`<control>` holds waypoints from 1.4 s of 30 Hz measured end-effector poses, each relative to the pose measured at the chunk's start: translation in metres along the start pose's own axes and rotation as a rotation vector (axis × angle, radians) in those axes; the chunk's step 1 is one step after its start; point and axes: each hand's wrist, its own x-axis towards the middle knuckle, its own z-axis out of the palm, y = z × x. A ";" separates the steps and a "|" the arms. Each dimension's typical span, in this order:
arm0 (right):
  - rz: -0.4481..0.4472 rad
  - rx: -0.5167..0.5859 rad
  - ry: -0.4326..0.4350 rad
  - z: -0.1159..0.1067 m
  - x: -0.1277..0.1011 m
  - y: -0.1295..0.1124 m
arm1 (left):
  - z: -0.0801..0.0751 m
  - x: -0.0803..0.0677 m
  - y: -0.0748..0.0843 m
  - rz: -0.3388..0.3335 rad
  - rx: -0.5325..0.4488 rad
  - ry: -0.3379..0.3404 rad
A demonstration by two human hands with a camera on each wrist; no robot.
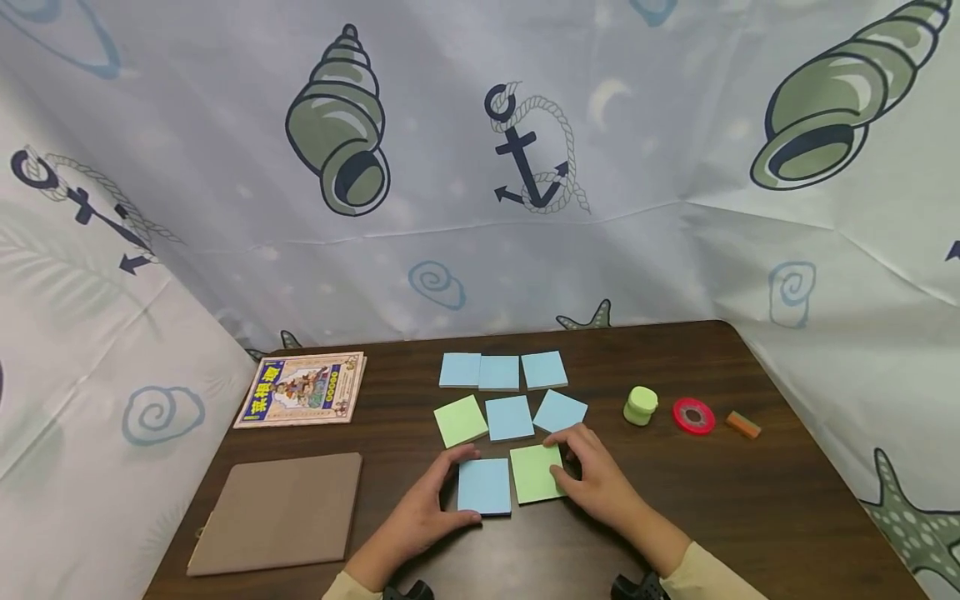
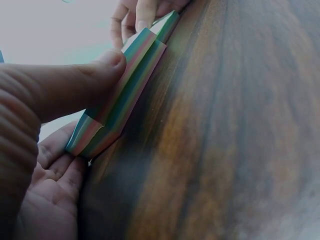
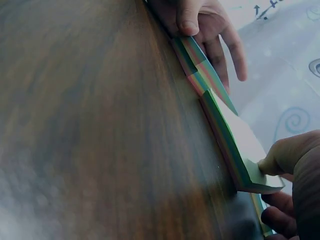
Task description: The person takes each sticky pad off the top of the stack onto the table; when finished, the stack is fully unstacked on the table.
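Several sticky-note pads lie in a grid on the dark wooden table (image 1: 712,500). My left hand (image 1: 456,487) grips the near blue pad (image 1: 486,487), thumb on its near edge and fingers at its far left corner. In the left wrist view the thumb (image 2: 100,75) presses the striped side of that pad (image 2: 120,102). My right hand (image 1: 564,460) pinches the right edge of the green pad (image 1: 534,475) beside it. In the right wrist view the thumb (image 3: 282,155) sits on the green pad's (image 3: 225,132) corner, where the top sheet curls up. The two pads touch edge to edge.
Behind them lie a green pad (image 1: 460,420), two blue pads (image 1: 509,417) and a far row of three blue pads (image 1: 498,372). A picture book (image 1: 303,389) and a brown folder (image 1: 277,512) lie left. A green roll (image 1: 641,405), a red ring (image 1: 693,415) and an orange eraser (image 1: 743,424) lie right.
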 end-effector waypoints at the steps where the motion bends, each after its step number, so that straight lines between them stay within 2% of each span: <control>1: 0.000 -0.017 0.006 0.000 0.000 0.000 | 0.000 0.000 0.000 -0.001 0.001 -0.001; 12: 0.074 -0.093 -0.013 0.001 0.001 0.000 | 0.001 0.001 0.001 -0.055 -0.023 -0.015; 18: 0.062 -0.082 -0.009 0.001 0.003 -0.001 | 0.000 0.001 0.002 -0.068 -0.031 -0.016; 23: 0.055 -0.043 -0.001 0.002 0.002 0.001 | 0.000 0.001 0.002 -0.081 -0.029 -0.018; 27: 0.055 0.036 0.033 0.004 0.002 0.000 | 0.000 0.001 0.002 -0.090 -0.038 -0.025; 33: 0.057 0.115 0.090 0.005 0.005 -0.013 | 0.001 0.001 0.001 -0.052 -0.044 -0.025; 37: 0.072 0.126 0.065 0.009 0.012 -0.027 | 0.000 0.001 0.002 -0.061 -0.044 -0.025; 42: 0.104 0.126 -0.031 0.021 0.023 -0.039 | 0.000 0.000 0.002 -0.093 -0.041 -0.026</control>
